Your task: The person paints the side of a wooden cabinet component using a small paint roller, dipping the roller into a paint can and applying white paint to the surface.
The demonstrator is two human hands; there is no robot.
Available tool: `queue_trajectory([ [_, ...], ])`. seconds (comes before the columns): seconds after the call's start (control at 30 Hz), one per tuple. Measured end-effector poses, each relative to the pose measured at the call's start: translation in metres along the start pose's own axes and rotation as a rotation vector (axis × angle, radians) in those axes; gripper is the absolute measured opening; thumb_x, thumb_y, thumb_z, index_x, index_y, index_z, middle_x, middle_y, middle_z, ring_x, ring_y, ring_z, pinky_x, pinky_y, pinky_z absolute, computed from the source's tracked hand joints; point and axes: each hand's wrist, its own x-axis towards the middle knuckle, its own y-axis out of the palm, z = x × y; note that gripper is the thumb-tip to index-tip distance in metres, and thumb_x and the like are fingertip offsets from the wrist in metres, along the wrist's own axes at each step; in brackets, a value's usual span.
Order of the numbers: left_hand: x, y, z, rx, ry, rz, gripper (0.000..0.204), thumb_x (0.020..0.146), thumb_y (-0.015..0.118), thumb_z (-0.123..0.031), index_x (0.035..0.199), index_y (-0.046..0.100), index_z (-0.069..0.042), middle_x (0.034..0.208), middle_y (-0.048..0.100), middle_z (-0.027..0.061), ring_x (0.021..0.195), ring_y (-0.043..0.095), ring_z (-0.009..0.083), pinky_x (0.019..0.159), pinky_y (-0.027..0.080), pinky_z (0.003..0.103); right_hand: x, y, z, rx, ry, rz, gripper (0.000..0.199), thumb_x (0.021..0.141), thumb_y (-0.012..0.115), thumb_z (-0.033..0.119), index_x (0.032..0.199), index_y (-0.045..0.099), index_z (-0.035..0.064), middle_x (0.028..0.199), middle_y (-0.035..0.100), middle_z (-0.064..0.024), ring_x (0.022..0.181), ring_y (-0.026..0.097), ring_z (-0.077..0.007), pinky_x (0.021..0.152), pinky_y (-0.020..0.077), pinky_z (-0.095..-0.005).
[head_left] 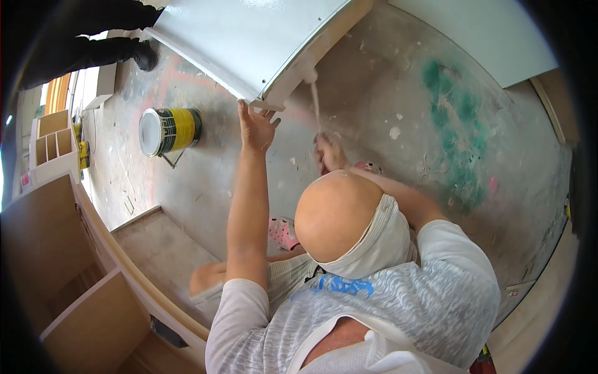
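A large white glossy cabinet panel [249, 37] extends out at the top, its raw edge facing me. My left hand [255, 129] is raised at the panel's near corner, thumb on one side and fingers curled under the edge. My right hand [327, 153] is closed round the long thin handle of a painting tool [315, 103]. Its pale head meets the panel's underside edge just right of that corner. Motion blurs the head, so I cannot tell whether it is a brush or a small roller.
A green and yellow paint bucket [169, 132] lies left of the panel. Wooden cabinet carcasses [81, 249] line the left side. Another white board [479, 37] stands at upper right. Green paint [455, 118] stains the concrete floor. A person in dark trousers [93, 51] stands at upper left.
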Motion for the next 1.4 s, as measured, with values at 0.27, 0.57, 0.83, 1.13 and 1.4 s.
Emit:
queue_trajectory([
  [0.27,0.002,0.01,0.002,-0.102,0.05,0.062,0.103,0.071,0.052,-0.071,0.143,0.009,-0.012,0.142,0.016,0.0247,0.131,0.018,0.0441,0.102,0.011,0.066,0.023,-0.01,0.049,0.053,-0.091,-0.147,0.026,0.093,0.044,0.033,0.089,0.043,0.0075,0.056,0.045,-0.0043,0.036,0.043,-0.0137,0.033,0.038,-0.03],
  [0.57,0.003,0.051,0.002,-0.06,0.201,-0.006,0.079,0.073,0.062,-0.048,0.133,0.024,-0.014,0.136,0.023,0.0193,0.131,0.025,0.0343,0.099,0.025,0.065,0.064,-0.054,0.132,0.08,-0.095,-0.196,0.025,0.092,0.044,0.035,0.088,0.041,0.0101,0.058,0.044,-0.0021,0.041,0.044,-0.0123,0.032,0.0377,-0.03],
  [0.83,-0.005,0.054,0.007,-0.173,0.204,-0.106,0.093,0.074,0.059,-0.055,0.141,0.01,-0.013,0.141,0.014,0.0219,0.134,0.015,0.0382,0.104,0.017,0.061,0.034,-0.039,0.052,-0.038,-0.1,-0.146,0.024,0.091,0.047,0.03,0.087,0.05,0.0057,0.057,0.047,-0.0013,0.041,0.045,-0.0113,0.033,0.0367,-0.0278],
  [1.13,0.027,0.017,0.029,-0.481,-0.169,-0.015,0.114,0.071,0.044,-0.075,0.142,-0.005,0.0,0.146,-0.001,0.0274,0.136,-0.002,0.0417,0.108,0.002,0.057,0.052,-0.049,0.101,-0.24,-0.135,-0.193,0.028,0.09,0.049,0.029,0.079,0.048,0.0033,0.055,0.05,-0.0041,0.036,0.047,-0.0141,0.033,0.0375,-0.0308],
  [1.4,0.018,0.014,0.038,-0.559,-0.181,-0.042,0.113,0.069,0.044,-0.077,0.144,0.003,-0.003,0.145,0.017,0.0199,0.137,0.01,0.035,0.109,0.0,0.053,0.038,-0.052,0.086,-0.199,-0.188,-0.109,0.031,0.093,0.045,0.033,0.08,0.047,0.0048,0.054,0.044,-0.0028,0.034,0.043,-0.0138,0.032,0.0363,-0.0307],
])
